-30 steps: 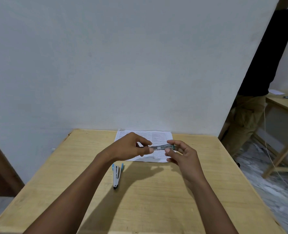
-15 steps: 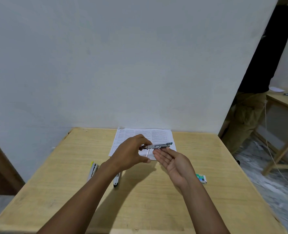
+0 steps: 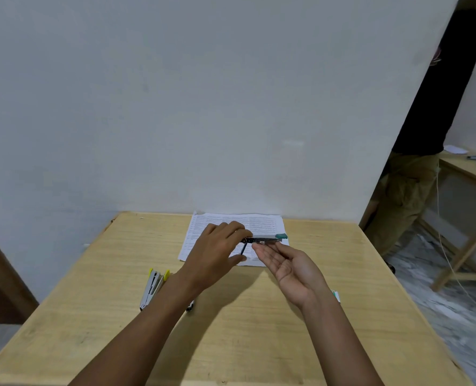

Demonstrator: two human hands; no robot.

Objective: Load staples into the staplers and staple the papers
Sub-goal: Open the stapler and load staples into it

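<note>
Two hands: both raised above the papers (image 3: 261, 222), at the far middle of the table (image 3: 259, 330).
Left hand (image 3: 217, 253): fingers pinched on the near end of a green-tipped stapler (image 3: 267, 239), held level in the air.
Right hand (image 3: 289, 267): open, palm up, fingertips under the stapler.
Surface: pale wooden table, bare grain, pushed against a plain grey-white wall (image 3: 203, 107).
Second stapler (image 3: 154, 285): yellow-tipped, lying left of the left forearm.
Staple box (image 3: 337, 296): mostly hidden behind the right wrist.
Room: marble-pattern floor (image 3: 440, 288) at right; a person in dark top (image 3: 440, 107) beside another wooden table (image 3: 470, 169).
</note>
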